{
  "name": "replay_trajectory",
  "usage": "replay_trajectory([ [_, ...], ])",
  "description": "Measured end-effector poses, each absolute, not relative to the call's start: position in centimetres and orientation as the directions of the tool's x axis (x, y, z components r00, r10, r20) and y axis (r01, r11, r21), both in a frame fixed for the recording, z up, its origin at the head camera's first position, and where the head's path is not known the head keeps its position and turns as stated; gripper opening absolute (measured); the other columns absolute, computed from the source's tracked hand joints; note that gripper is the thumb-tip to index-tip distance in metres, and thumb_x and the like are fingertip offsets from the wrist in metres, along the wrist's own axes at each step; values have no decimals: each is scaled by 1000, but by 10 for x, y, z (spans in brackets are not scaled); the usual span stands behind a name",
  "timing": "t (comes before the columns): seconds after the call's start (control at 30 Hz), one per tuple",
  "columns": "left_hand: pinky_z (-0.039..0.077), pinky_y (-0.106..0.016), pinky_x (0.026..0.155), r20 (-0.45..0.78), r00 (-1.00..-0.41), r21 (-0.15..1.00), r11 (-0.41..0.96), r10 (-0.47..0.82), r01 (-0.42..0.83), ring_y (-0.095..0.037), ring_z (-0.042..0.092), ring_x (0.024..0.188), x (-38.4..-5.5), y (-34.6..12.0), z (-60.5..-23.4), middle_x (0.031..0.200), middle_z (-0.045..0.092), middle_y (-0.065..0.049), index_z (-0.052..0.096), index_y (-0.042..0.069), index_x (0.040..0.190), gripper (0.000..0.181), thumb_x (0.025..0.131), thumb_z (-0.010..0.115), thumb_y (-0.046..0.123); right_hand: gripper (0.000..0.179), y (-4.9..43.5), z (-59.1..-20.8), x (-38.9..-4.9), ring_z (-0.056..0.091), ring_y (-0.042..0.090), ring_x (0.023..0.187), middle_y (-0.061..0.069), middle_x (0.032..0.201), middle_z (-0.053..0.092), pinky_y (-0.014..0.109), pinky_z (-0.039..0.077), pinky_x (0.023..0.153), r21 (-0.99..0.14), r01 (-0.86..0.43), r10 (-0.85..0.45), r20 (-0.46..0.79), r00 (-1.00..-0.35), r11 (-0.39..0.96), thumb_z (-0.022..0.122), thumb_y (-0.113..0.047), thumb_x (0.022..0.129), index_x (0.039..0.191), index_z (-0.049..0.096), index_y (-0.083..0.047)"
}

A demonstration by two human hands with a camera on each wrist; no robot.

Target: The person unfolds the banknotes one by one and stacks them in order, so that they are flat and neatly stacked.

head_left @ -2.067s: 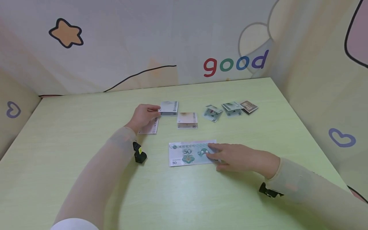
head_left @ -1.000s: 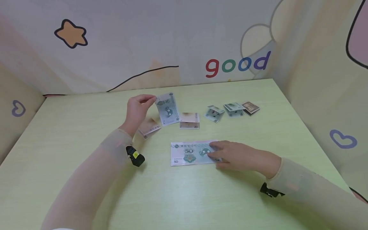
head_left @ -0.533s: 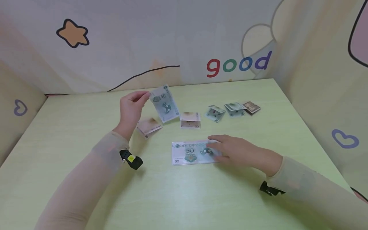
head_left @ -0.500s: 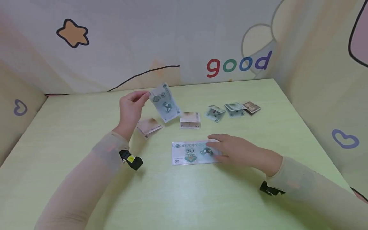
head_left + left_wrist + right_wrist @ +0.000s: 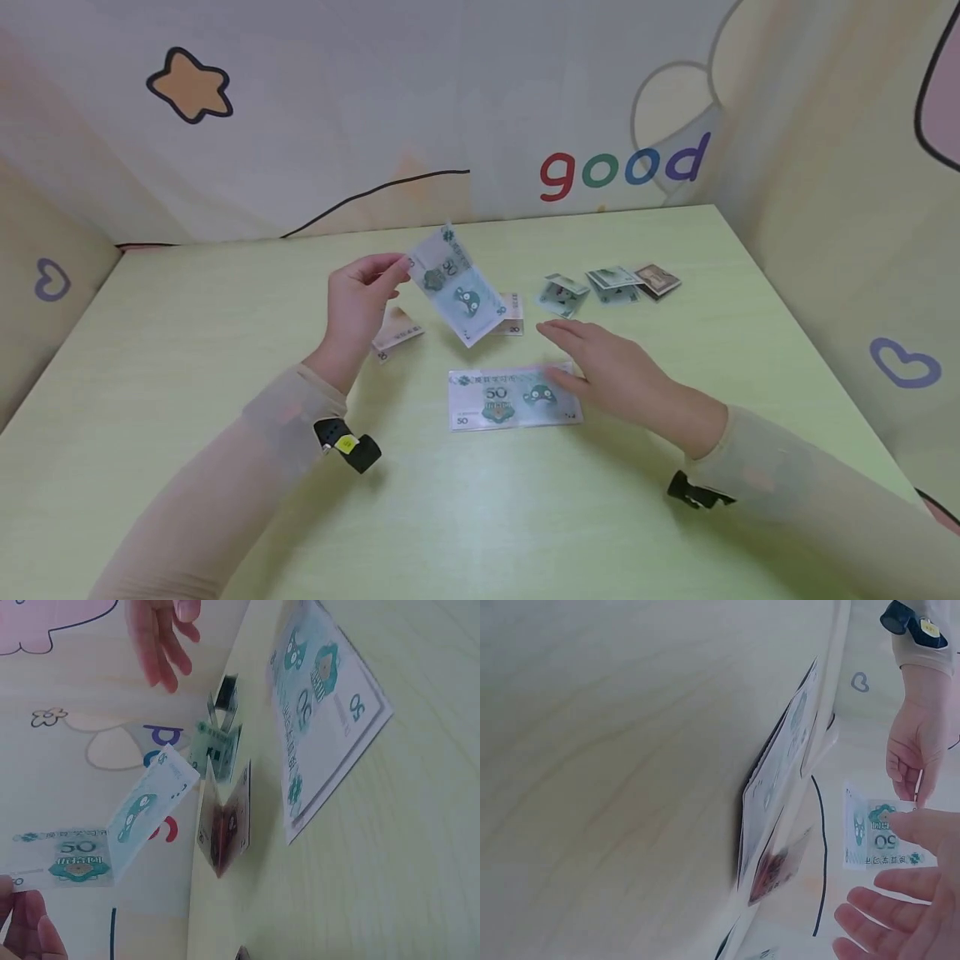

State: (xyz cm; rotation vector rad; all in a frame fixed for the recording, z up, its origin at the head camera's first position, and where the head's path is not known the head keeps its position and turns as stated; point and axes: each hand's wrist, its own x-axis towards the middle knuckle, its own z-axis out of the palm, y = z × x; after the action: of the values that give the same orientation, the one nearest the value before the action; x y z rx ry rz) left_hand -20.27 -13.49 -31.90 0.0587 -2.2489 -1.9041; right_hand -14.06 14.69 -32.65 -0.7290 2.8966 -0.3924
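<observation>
My left hand (image 5: pixel 358 317) pinches one corner of a green 50 play banknote (image 5: pixel 467 298) between thumb and fingers. The note hangs tilted above the table, with a crease bending it across the middle, as the left wrist view shows. Flat on the table in front lies a small stack of 50 play banknotes (image 5: pixel 491 404); its layered edges show in the left wrist view. My right hand (image 5: pixel 622 371) hovers over the stack's right end, fingers extended and holding nothing. Partly behind the held note stands a folded pinkish 20 note (image 5: pixel 514 317).
Beside the left hand lies another folded pinkish note (image 5: pixel 399 330). Farther right are two folded green notes (image 5: pixel 562 292) and a folded brown note (image 5: pixel 658 281). The pale wooden table (image 5: pixel 480 525) meets a printed cloth wall (image 5: pixel 337 108) at the back.
The left hand picked the folded 50 note up from the back, and it fell open; it has since swung rightward and toward me. The right hand has lifted off the stack.
</observation>
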Motion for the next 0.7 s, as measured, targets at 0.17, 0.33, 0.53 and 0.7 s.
replay_trajectory([
  [0.17,51,-25,75,40,-993,988,152,-114,23,-15,61,87,-191,-127,-319,97,66,-5,67,1,107,28,89,65,21,68,144,-327,-143,40,31,128,13,143,40,49,40,97,-269,-420,-445,-36,-895,867,63,-38,88,143,37,-8],
  [0.33,52,-25,76,-13,-997,987,159,-73,-25,-21,62,93,-180,-121,-321,104,65,-9,67,3,109,28,89,64,22,77,137,-325,-147,39,32,128,14,144,39,49,42,95,-265,-411,-432,-25,-901,872,65,-45,85,144,35,-7],
  [0.53,52,-26,79,-66,-998,987,144,-14,-67,-21,63,93,-167,-113,-328,107,64,-8,66,3,109,26,90,63,20,88,131,-326,-149,39,33,128,15,144,37,48,42,95,-251,-379,-406,-66,-911,891,72,-48,77,144,33,-4],
  [0.7,52,-27,79,-93,-995,990,110,20,-90,-19,65,91,-158,-106,-331,107,62,-9,66,2,109,23,90,63,16,94,130,-327,-149,37,34,129,17,145,34,49,40,97,-205,-361,-387,-108,-916,910,73,-49,75,144,31,-1],
])
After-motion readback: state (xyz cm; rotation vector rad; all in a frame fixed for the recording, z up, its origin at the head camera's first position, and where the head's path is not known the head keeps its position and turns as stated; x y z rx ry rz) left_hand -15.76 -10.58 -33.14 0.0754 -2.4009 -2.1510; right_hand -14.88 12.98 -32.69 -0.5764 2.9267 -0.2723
